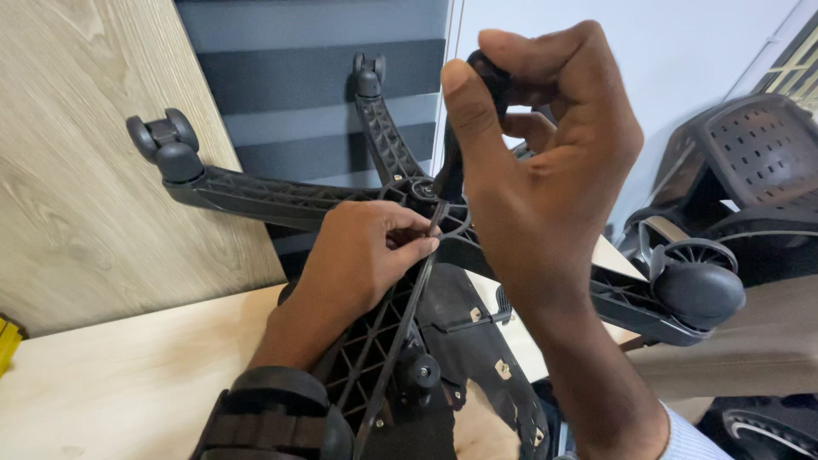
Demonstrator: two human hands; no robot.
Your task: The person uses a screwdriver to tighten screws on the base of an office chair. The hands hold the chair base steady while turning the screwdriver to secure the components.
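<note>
Gripping a black rounded plastic caster wheel [490, 72] between thumb and curled fingers [464, 102], the right hand [545, 179] holds it above the hub of a black five-armed plastic chair base [281, 200] that stands overturned, ribbed underside facing the camera. Just below, the left hand [362, 260] pinches the edge of one ribbed arm near the hub, its fingers [409, 243] closed on the thin black rim. That arm runs down toward the camera, past a bare black stem socket [420, 372] without a wheel. Three other arms carry black twin casters: one at the far left [166, 145], one at the top centre [369, 75], one large and close at the right [699, 290]. Under the base lies a black metal seat mechanism plate [477, 341] on a pale wooden surface [119, 375]. Behind stand a light wood-grain panel [77, 153] and grey striped blinds [315, 77]. At the right edge sits a black perforated plastic chair seat [750, 153].
</note>
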